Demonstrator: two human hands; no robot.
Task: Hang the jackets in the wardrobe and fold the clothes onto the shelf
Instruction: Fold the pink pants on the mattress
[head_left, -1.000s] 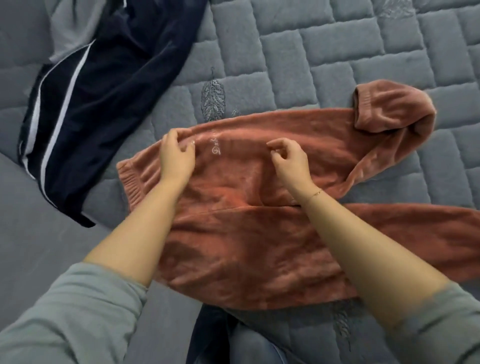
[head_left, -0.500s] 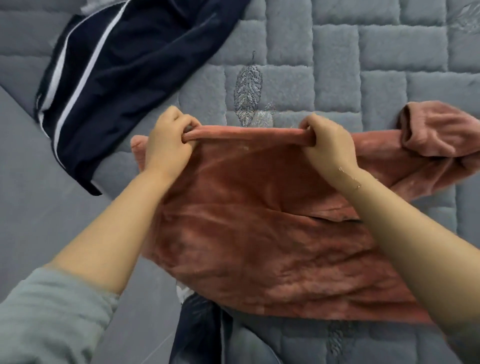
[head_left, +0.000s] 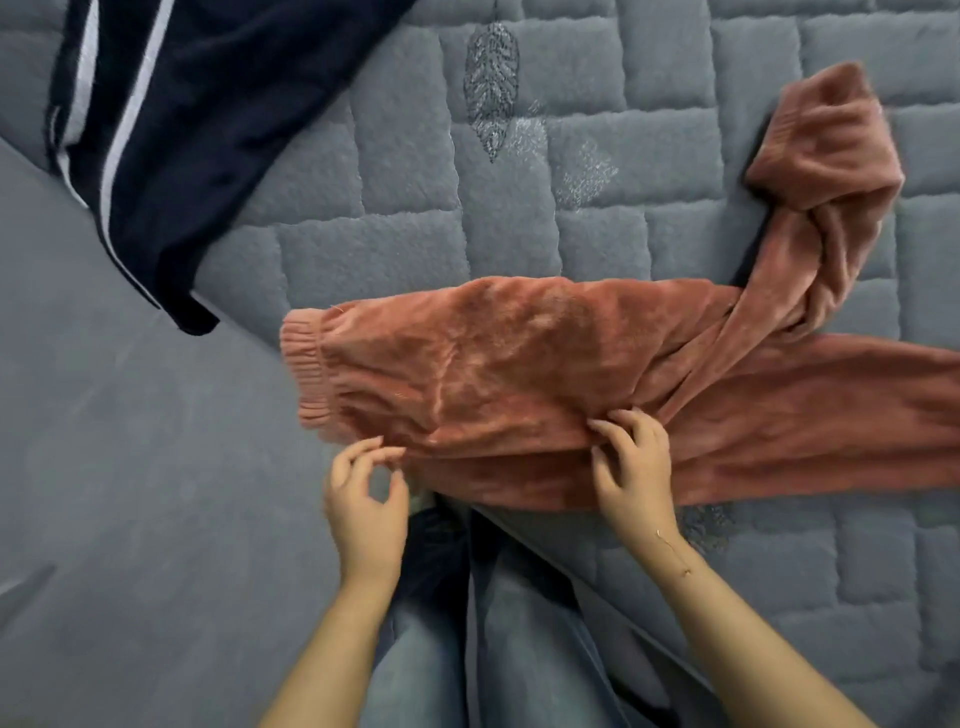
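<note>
A rust-pink fleece garment (head_left: 519, 364) lies folded lengthwise on the grey quilted bed (head_left: 649, 171), with its ribbed cuff at the left and a sleeve twisted off to the upper right. My right hand (head_left: 636, 467) pinches the folded near edge of the garment between fingers and thumb. My left hand (head_left: 366, 499) hovers just off the near left corner, its fingers loosely curled and holding nothing. A navy garment with white stripes (head_left: 182, 130) lies at the upper left of the bed.
A plain grey sheet (head_left: 130, 493) covers the left side next to the quilted part. My jeans-clad legs (head_left: 467, 623) stand against the bed's near edge below the hands.
Both hands pulled the garment's far edge toward me and laid it over the near part. My left hand has let go of the fabric; the right still pinches the fold.
</note>
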